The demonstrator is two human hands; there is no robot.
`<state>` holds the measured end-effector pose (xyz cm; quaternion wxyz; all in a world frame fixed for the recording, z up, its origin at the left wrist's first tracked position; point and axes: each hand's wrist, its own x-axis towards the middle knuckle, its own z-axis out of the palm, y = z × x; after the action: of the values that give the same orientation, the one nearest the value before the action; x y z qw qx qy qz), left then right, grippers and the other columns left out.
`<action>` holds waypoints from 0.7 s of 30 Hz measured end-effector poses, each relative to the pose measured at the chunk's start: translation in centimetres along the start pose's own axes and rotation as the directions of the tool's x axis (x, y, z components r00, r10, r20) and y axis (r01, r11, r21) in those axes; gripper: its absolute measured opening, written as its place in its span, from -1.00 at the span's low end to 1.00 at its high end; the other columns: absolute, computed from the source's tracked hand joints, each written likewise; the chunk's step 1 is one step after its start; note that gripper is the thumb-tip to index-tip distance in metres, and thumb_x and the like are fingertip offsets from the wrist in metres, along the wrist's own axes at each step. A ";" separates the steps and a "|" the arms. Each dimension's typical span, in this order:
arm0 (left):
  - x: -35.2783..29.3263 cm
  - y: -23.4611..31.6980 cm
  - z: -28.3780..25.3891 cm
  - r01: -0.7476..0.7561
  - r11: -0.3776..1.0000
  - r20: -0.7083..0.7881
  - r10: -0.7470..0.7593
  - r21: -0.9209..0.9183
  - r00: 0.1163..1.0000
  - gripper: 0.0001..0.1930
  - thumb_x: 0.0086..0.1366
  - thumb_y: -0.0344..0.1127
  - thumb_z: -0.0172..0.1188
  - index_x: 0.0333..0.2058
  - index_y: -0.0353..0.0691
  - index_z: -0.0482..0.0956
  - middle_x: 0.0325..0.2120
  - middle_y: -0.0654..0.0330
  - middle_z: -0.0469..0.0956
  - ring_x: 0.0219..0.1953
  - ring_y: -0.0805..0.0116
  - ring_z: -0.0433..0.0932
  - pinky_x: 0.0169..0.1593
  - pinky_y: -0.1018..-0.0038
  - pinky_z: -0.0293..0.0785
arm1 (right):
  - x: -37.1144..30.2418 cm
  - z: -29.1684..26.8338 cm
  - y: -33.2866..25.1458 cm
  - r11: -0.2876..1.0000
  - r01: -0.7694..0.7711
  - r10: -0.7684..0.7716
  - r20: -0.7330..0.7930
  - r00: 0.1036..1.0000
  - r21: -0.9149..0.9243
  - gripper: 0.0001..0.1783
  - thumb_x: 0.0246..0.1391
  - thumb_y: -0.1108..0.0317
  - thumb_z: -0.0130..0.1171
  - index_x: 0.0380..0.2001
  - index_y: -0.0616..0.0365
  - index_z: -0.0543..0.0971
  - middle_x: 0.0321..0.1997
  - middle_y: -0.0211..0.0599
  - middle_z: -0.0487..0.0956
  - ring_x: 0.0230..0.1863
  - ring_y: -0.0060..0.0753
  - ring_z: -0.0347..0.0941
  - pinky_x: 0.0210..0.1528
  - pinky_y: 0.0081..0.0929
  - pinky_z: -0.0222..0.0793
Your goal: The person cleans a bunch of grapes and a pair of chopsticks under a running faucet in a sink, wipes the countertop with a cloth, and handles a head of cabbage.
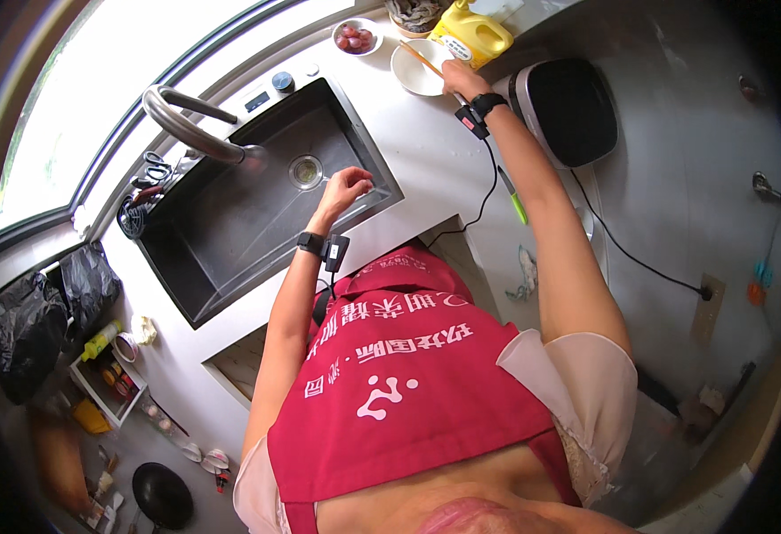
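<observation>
At the far right of the sink, my right hand (463,78) is closed at the rim of a white bowl (410,78). A pair of wooden chopsticks (421,58) slants across the bowl and runs into that hand. My left hand (346,190) hovers over the near right part of the dark sink (257,209), close to its drain (305,173). Its fingers are curled together; what they hold, if anything, is too small to make out. Each wrist wears a black strap with a small box.
A curved faucet (190,129) arches over the sink. Behind the white bowl stand a bowl of grapes (355,37) and a yellow jug (475,34). A black-topped appliance (571,111) and a green-handled knife (517,203) lie to the right. Black bags (26,320) are at the left.
</observation>
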<state>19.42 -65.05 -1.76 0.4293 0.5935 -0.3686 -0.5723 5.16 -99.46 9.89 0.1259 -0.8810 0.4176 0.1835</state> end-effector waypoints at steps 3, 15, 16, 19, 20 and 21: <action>-0.9 0.1 -0.6 -0.008 1.000 -0.042 0.008 0.000 0.999 -0.77 0.27 -0.38 0.19 -0.14 -0.36 0.61 -0.33 0.15 0.67 -0.28 0.45 0.62 -0.15 0.51 0.53 | 1.8 1.4 0.2 0.999 -0.025 0.024 -0.036 0.999 -0.028 -0.66 -0.13 0.56 0.30 -0.19 0.44 0.62 -0.15 0.23 0.63 -0.06 0.17 0.60 -0.04 -0.09 0.54; -4.2 -3.8 -2.0 -0.016 0.998 -0.141 0.007 -0.063 0.990 -0.76 0.21 -0.40 0.17 -0.17 -0.35 0.63 -0.38 0.15 0.68 -0.33 0.46 0.64 -0.18 0.50 0.57 | 6.6 2.8 1.0 0.991 0.080 -0.101 -0.220 0.970 -0.104 -0.73 -0.16 0.32 0.43 -0.35 0.21 0.67 -0.28 0.02 0.66 -0.15 0.06 0.61 -0.10 -0.12 0.50; -3.7 -3.0 -1.2 -0.036 0.998 -0.143 0.028 -0.049 0.989 -0.77 0.20 -0.40 0.16 -0.19 -0.35 0.63 -0.38 0.15 0.69 -0.33 0.45 0.64 -0.19 0.50 0.57 | 6.8 3.9 4.0 0.993 0.052 -0.075 -0.222 0.972 -0.109 -0.74 -0.15 0.32 0.42 -0.35 0.21 0.67 -0.28 0.02 0.66 -0.16 0.06 0.61 -0.11 -0.12 0.51; -4.3 -3.4 -1.3 -0.095 0.994 -0.144 0.103 0.059 0.984 -0.79 0.19 -0.38 0.22 -0.20 -0.31 0.64 -0.38 0.13 0.70 -0.33 0.41 0.67 -0.17 0.48 0.57 | 6.2 5.3 5.7 0.993 0.110 -0.116 -0.249 0.961 -0.038 -0.72 -0.16 0.30 0.43 -0.37 0.23 0.67 -0.30 0.00 0.67 -0.19 0.04 0.62 -0.09 -0.12 0.51; -4.9 -2.8 -1.4 -0.064 0.995 -0.139 0.075 0.077 0.987 -0.78 0.19 -0.38 0.22 -0.20 -0.31 0.65 -0.38 0.13 0.70 -0.33 0.40 0.67 -0.16 0.47 0.57 | 4.9 6.2 6.2 0.991 0.127 -0.132 -0.238 0.962 -0.036 -0.68 -0.17 0.28 0.44 -0.34 0.24 0.67 -0.29 0.01 0.67 -0.18 0.05 0.61 -0.06 -0.13 0.50; -5.7 -2.1 -1.7 -0.039 0.995 -0.147 0.052 0.089 0.988 -0.78 0.18 -0.38 0.22 -0.20 -0.31 0.65 -0.37 0.12 0.70 -0.32 0.39 0.68 -0.15 0.47 0.57 | 4.7 5.7 5.1 0.987 0.155 -0.161 -0.230 0.960 -0.044 -0.64 -0.17 0.26 0.45 -0.31 0.25 0.67 -0.27 0.02 0.67 -0.17 0.05 0.60 -0.04 -0.13 0.49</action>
<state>20.55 -58.86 -1.70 0.4427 0.6441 -0.3731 -0.5000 2.69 -103.69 2.38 0.0792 -0.9285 0.3552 0.0736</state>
